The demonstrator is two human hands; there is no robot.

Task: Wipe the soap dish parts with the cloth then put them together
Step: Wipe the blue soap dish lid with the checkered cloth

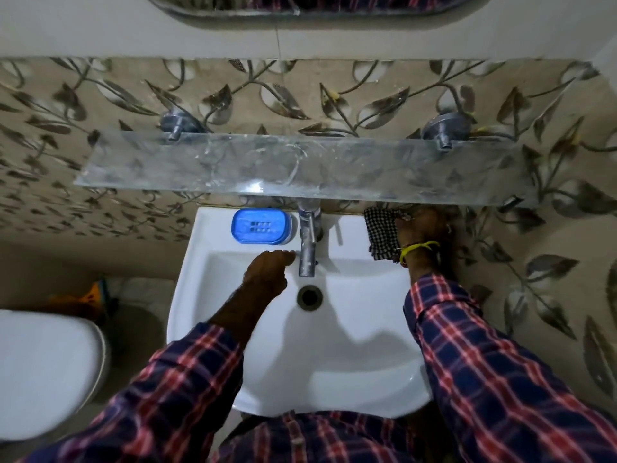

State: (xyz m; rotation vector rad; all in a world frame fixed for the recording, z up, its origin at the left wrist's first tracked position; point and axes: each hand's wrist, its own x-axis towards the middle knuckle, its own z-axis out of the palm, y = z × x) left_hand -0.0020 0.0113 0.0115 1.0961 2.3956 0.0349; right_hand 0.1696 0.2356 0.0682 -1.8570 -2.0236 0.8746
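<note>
L hand [267,272] is held over the basin, fingers [283,253] loosely curled, nothing gripped, tips pointed toward the back ledge. The soap dish [261,226] is seen just beyond and slightly left of those fingertips, near but not touched, w/ its long axis laid across the view, parallel to the back wall. It sits assembled on the back-left ledge of the sink [207,262], blue slotted tray on top, beside the tap [309,240]. R hand [419,228] is placed on the back-right ledge, resting on the checked cloth [382,232]; whether the cloth is pinched or only pressed cannot be told, fingers being hidden. The dish is thus nearer the L hand, tap standing btwn dish and cloth. A short forward reach by the L hand is judged the likely pick-up, parts not yet separated.
</note>
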